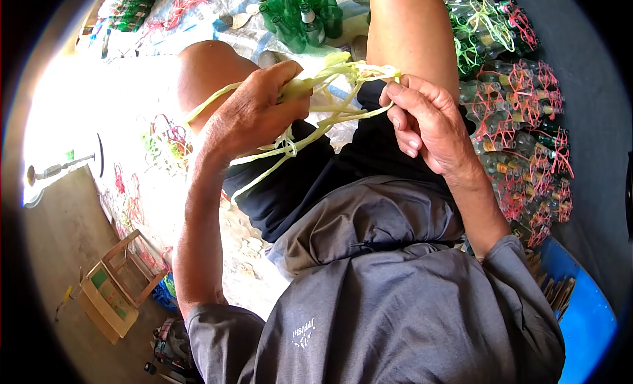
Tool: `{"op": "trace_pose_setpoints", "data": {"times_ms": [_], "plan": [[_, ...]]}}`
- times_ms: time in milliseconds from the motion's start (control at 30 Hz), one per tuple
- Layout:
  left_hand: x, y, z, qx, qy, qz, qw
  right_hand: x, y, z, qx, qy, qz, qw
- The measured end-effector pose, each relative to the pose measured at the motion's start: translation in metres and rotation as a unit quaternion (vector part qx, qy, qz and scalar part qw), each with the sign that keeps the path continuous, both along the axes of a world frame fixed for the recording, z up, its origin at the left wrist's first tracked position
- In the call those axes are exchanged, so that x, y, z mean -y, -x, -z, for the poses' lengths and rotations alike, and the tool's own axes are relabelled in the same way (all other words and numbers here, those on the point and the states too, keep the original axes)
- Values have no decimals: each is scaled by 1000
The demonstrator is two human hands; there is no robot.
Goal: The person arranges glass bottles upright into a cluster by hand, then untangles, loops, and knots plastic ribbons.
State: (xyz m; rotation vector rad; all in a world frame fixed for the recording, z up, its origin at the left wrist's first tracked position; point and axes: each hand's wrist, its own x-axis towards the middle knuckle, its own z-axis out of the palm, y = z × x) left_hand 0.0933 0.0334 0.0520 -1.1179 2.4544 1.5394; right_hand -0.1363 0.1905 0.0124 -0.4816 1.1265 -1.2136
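Person is sitting on the floor, legs apart, grey shirt, dark shorts. Rows of clear bottles [521,113] tied in red and green netting are lying along the right side; green bottles [300,18] are standing ahead between the knees. Wooden stool [132,268] is sitting lower left. Left hand [254,113] is closing tight around a bundle of pale yellow-green strips [330,97] above the lap. Right hand [425,123] is pinching the far loops with fingertips, other fingers curled. Judgement: keeping strands taut between both hands should stop the knot slipping or tangling.
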Motion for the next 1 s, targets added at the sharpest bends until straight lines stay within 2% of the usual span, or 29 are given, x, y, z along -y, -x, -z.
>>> {"op": "trace_pose_setpoints", "data": {"times_ms": [67, 167, 233, 367, 433, 567, 633, 700, 767, 1000], "plan": [[2, -1, -2, 23, -45, -31, 998, 0, 0, -2, 0, -3, 2, 1000], [1, -9, -5, -74, -38, -72, 994, -1, 1, -2, 5, -3, 2, 1000], [6, -16, -18, -125, -50, -59, 989, -2, 1, -2, 0, -5, 3, 1000], [-3, -21, -47, -157, -60, -181, 969, -2, 0, -2, -5, -6, -2, 1000], [-6, -20, -60, -189, -57, -207, 958, -1, -1, -1, -1, -3, 0, 1000], [-5, -27, -90, -188, -53, -220, 956, -2, 0, -1, 5, -5, 4, 1000], [4, -42, -95, -229, -72, -185, 953, -2, 0, -1, 8, -4, 6, 1000], [4, -46, -97, -222, -2, -212, 952, -2, 1, -1, 9, -5, 7, 1000], [10, -55, -102, -212, 8, -234, 949, -2, 1, -2, 9, -5, 7, 1000], [13, -61, -114, -290, 17, -228, 929, -3, 2, -3, 4, -1, 5, 1000]]}}
